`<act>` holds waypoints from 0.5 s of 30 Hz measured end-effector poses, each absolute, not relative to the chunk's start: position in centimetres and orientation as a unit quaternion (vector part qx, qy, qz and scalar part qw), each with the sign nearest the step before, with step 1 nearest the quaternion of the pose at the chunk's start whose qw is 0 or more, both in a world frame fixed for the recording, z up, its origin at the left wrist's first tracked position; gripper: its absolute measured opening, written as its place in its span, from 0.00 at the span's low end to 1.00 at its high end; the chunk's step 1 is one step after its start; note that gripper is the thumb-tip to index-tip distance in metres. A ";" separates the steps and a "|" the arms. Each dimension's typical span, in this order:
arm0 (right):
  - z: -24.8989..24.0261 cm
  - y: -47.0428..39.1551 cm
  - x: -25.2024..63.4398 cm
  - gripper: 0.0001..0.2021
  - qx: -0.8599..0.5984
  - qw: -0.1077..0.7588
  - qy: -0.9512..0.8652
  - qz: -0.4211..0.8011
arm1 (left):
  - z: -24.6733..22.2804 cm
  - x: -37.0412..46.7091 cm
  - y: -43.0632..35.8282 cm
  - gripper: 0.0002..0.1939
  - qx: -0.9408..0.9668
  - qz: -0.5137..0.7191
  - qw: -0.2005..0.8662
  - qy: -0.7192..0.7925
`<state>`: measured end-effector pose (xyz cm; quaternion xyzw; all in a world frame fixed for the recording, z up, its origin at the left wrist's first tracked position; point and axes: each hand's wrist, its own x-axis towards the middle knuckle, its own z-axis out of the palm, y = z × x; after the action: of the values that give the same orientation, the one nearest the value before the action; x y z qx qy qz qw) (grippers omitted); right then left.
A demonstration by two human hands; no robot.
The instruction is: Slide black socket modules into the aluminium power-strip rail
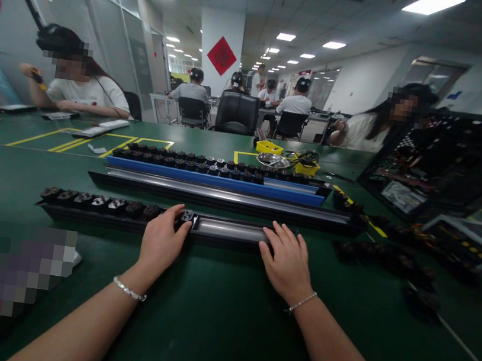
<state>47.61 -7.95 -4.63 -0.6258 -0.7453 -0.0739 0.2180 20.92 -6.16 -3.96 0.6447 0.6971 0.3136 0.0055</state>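
Note:
In front of me lies a long black rail (234, 231), its right part showing a bare metallic channel. Black socket modules (117, 204) sit in a row along its left part. My left hand (165, 237) is closed over the row's right end, with thumb and forefinger about the last socket module (188, 216). Toward the rail's right end rests my right hand (287, 261), fingers spread and touching the rail, the palm side hidden. Just behind lies a second black rail (230, 196) with a bare channel. Farther back is a blue rail (214, 180) lined with more black modules.
Loose black parts (392, 255) lie at the right, near a metal-cased box (478, 247) and an open black computer case (454, 162). Yellow bins (269, 147) and a metal dish (272, 160) stand at the back. People sit across the green table (221, 321).

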 end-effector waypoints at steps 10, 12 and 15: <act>-4.6 -8.0 47.3 0.09 -0.585 0.248 -0.770 -0.056 | -4.3 20.9 -6.0 0.22 0.635 0.343 0.022 0.692; -4.7 -8.0 47.3 0.09 -0.583 0.252 -0.770 -0.061 | -4.3 21.0 -6.0 0.21 0.633 0.348 0.027 0.690; -4.7 -8.0 47.3 0.09 -0.581 0.254 -0.771 -0.064 | -4.3 21.0 -5.9 0.21 0.633 0.354 0.032 0.688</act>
<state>47.32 -7.99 -4.74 -0.5809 -0.7708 -0.0638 0.2536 20.96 -5.91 -4.31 0.6327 0.6878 0.3544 0.0319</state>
